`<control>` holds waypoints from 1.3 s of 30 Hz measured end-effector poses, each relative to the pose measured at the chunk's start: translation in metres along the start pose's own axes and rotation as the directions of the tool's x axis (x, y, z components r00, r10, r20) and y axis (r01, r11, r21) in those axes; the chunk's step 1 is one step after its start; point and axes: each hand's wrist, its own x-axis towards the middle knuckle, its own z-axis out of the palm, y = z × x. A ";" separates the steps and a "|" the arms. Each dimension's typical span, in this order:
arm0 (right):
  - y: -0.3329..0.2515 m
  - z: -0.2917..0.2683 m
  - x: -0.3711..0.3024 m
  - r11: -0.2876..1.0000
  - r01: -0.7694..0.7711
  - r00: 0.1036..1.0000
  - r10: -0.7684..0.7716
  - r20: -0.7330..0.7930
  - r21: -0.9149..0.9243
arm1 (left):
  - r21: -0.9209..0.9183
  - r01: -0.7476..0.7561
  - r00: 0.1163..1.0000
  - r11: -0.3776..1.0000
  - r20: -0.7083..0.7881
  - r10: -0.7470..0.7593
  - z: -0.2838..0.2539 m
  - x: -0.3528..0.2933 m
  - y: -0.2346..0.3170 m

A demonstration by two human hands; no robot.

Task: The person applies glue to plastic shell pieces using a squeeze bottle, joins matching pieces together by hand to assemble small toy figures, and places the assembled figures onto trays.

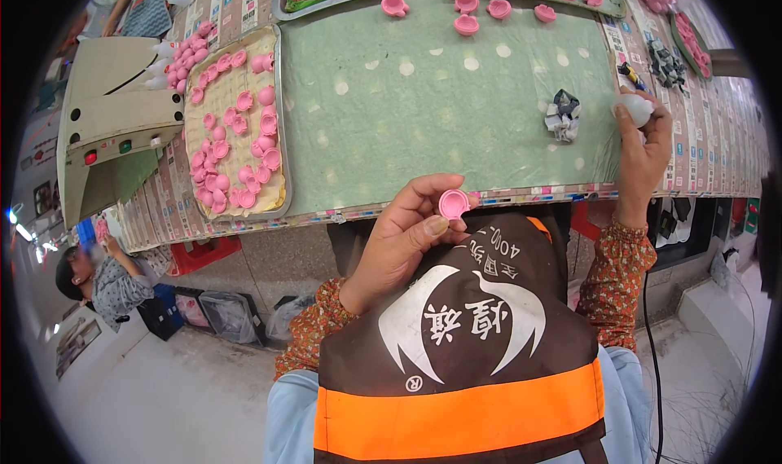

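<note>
Pink cup-shaped piece (454,204) is held in the left grip (405,229), pinched between thumb and fingers, with its hollow side turned up toward the view. It is kept in front of the brown apron (350,354), just off the near edge of the bench (440,122). By the right grip (645,145) a white rounded bottle (634,109) is grasped, out toward the right side; whether its weight is borne by the bench or by the fingers cannot be told.

The step in hand is judged to be work on one single piece, with the white bottle being either fetched or put aside. If it is being fetched, a steady left pinch with the hollow left uncovered is called for, and the bottle should be brought across without the dark crumpled cloth (563,116) being brushed. If it is being put aside, only a clean release is needed.

More pink pieces (466,25) are scattered at the far side, and others are laid in the metal-rimmed tray (282,122) on the left.
</note>
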 end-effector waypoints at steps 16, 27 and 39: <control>-0.103 0.085 0.019 0.798 0.554 0.822 -0.480 0.308 -0.237 | -0.019 -0.097 0.995 0.995 0.031 0.097 -0.005 0.001 0.014; -0.081 0.144 0.034 0.715 0.653 0.737 -0.523 0.428 -0.249 | -0.040 -0.138 0.990 0.990 -0.010 0.138 -0.019 -0.006 0.016; -0.104 0.091 -0.012 0.868 0.444 0.715 -0.194 0.671 -0.222 | -0.140 -0.088 0.995 0.986 0.040 0.095 -0.023 -0.003 0.012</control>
